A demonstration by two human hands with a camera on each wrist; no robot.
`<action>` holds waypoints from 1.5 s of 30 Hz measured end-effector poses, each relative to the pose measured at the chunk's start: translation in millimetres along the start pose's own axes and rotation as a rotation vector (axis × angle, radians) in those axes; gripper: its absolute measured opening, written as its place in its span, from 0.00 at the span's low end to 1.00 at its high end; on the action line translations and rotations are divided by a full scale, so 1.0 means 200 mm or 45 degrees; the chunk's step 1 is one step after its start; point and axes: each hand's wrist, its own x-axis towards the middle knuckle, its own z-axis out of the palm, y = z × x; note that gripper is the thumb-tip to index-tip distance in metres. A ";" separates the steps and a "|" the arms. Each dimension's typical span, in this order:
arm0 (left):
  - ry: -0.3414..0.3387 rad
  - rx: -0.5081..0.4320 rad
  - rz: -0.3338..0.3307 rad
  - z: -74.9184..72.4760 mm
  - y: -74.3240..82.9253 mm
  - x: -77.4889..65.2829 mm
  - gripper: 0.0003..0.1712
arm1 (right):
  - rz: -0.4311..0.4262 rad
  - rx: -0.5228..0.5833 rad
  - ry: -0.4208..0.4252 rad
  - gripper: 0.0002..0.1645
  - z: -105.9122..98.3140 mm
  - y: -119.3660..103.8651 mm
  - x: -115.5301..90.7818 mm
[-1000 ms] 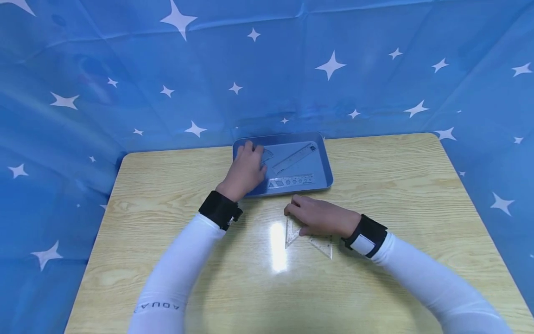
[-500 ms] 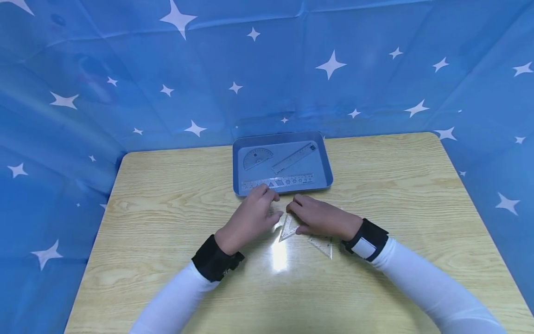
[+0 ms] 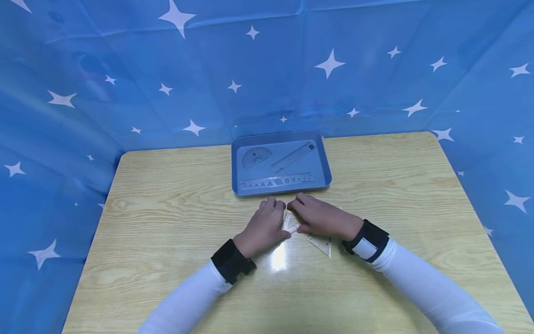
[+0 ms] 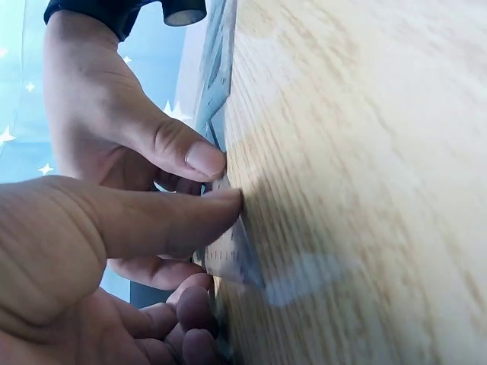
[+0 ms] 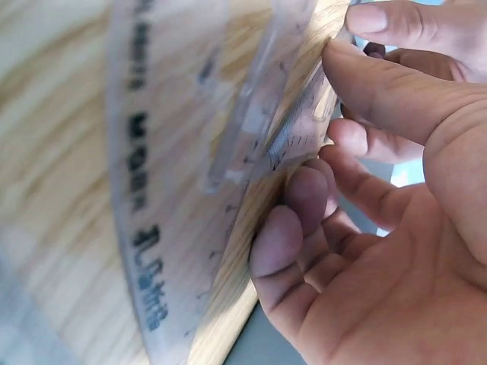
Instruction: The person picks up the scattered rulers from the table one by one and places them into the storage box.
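Observation:
In the head view, my left hand (image 3: 263, 228) and right hand (image 3: 323, 218) meet just in front of the blue tray. Between them is a clear plastic set square (image 3: 293, 223), tilted up off the wood in the left wrist view. My right hand's thumb (image 4: 199, 158) and fingers pinch one side of it. The left thumb (image 4: 217, 209) and fingers pinch it by the other side. A second clear set square (image 3: 322, 245) lies flat on the table under my right wrist; its printed edge fills much of the right wrist view.
Beyond the hands stands the shallow blue tray (image 3: 320, 169). In it lie a clear protractor (image 3: 255, 157), a slanted ruler (image 3: 293, 157) and, along the near side, a stencil ruler (image 3: 276, 181). A star-patterned blue cloth (image 3: 283, 69) hangs behind the wooden table (image 3: 167, 199).
My left hand has left the tray, uncovering the protractor and stencil ruler there, and come to the set square beside my right hand. That set square has turned; the right hand stayed nearly in place.

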 end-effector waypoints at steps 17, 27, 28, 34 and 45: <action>-0.067 -0.190 -0.221 0.02 0.03 0.04 0.28 | 0.128 0.161 -0.015 0.33 0.03 0.00 0.03; -0.061 -0.214 -0.205 0.02 0.03 0.03 0.22 | 0.235 0.220 0.001 0.33 0.02 0.00 0.03; -0.061 -0.212 -0.205 0.02 0.03 0.03 0.22 | 0.236 0.222 0.006 0.32 0.03 0.00 0.03; -0.054 -0.213 -0.205 0.02 0.03 0.04 0.22 | 0.239 0.216 0.024 0.32 0.02 -0.01 0.02; -0.044 -0.257 -0.222 0.03 0.02 0.04 0.25 | 0.240 0.253 -0.033 0.30 0.00 0.01 0.03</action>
